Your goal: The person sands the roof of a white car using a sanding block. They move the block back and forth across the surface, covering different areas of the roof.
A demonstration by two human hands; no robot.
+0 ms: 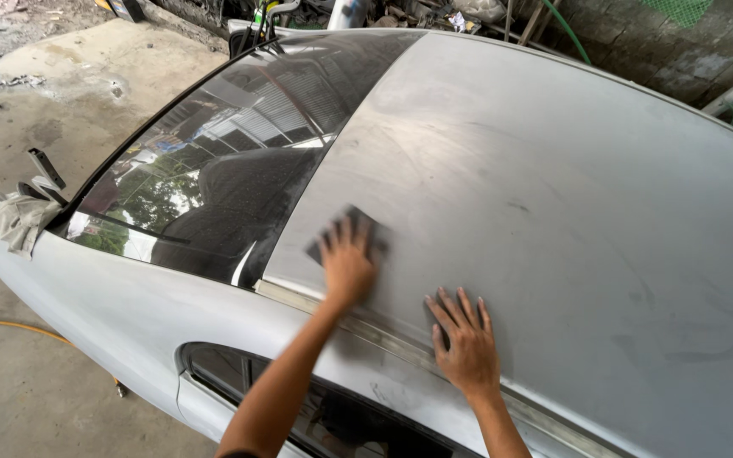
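Note:
A grey, dull car roof [553, 187] fills most of the head view. My left hand [347, 263] presses flat on a dark sheet of sandpaper [365, 222] near the roof's front edge, close to the windshield [214, 170]. The hand and sheet look blurred. My right hand [464, 339] rests flat on the roof beside the side rail [383, 339], fingers spread, holding nothing.
A crumpled pale rag [17, 222] lies at the base of the windshield by a raised wiper arm [47, 170]. A yellow hose [10, 326] runs on the concrete floor. Clutter and a green hose [570, 30] sit beyond the car by a wall.

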